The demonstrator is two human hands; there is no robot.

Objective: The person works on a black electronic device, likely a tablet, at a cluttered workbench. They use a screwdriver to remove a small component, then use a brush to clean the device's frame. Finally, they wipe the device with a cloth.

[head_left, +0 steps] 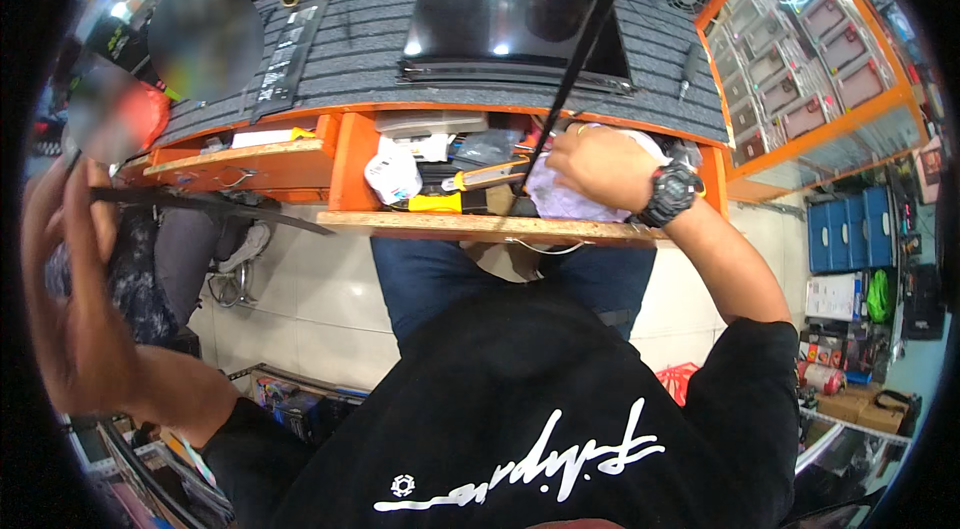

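My left hand (80, 214), raised at the far left, is closed on one side of a thin black rectangular frame, like a screen bezel (588, 34). The frame spans over the desk and drawers. My right hand (605, 169), with a black watch (672, 191) on the wrist, reaches into the open drawer (480, 224). Its fingers curl down onto a pale lavender cloth (560, 197), their tips partly hidden. Left of the cloth lie a yellow-handled cutter (490, 174), a yellow-and-black tool (437, 203) and a crumpled white wrapper (393, 177).
A black flat screen panel (510, 29) lies on the grey striped desktop (360, 24), beside a dark strip (285, 64). Another drawer (240, 172) stands partly pulled out. An orange-framed glass case (815, 49) borders the right. Other people are close at the left.
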